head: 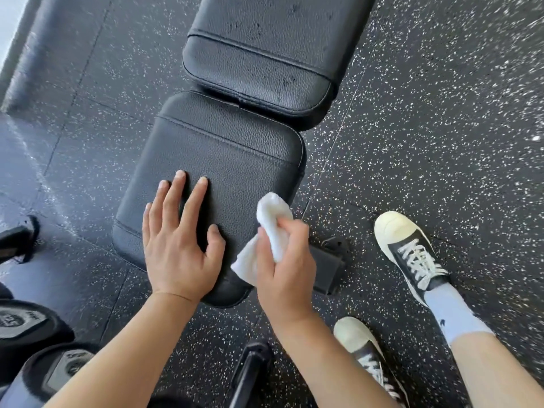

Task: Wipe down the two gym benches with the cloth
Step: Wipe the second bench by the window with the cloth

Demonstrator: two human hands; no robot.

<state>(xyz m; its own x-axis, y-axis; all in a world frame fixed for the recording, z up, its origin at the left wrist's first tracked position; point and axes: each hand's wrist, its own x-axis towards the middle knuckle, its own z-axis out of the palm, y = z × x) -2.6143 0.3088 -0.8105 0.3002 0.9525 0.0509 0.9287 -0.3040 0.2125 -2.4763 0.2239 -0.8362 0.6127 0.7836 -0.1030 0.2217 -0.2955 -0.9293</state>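
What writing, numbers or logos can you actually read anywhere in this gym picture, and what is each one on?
Nothing here reads clearly.
Dumbbell heads at lower left: raised markings on the end caps, too blurred to read.
Sock: a small dark mark, too small to make out.
Bench seat pad, back pad, cloth and sneakers: no text visible.

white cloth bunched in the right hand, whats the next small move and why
Probably sweep the crumpled white cloth leftward across the black leather seat pad. The right hand grips it at the pad's right edge, while the left hand rests flat on the pad.
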